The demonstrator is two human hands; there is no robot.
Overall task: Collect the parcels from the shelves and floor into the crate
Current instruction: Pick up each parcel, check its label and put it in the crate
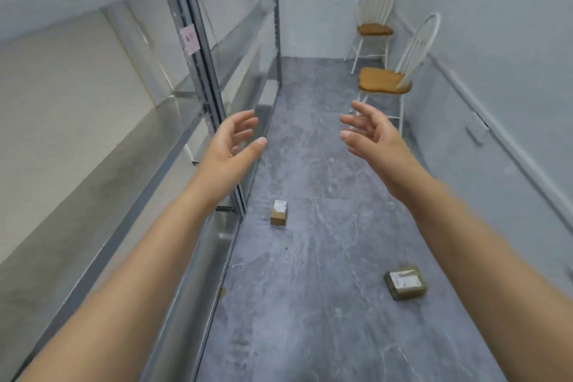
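I see both hands raised with fingers spread loosely, palms facing each other, holding nothing: left hand (231, 146) beside the metal shelves (130, 164), right hand (373, 136) well apart from it. On the floor (310, 304) below the left hand stands a small parcel (278, 214); a flatter parcel (405, 285) lies under my right forearm.

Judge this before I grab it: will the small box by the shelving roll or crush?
The small box looks like stiff cardboard, so probably no crushing. It has flat faces, so a push should slide it, not roll it.
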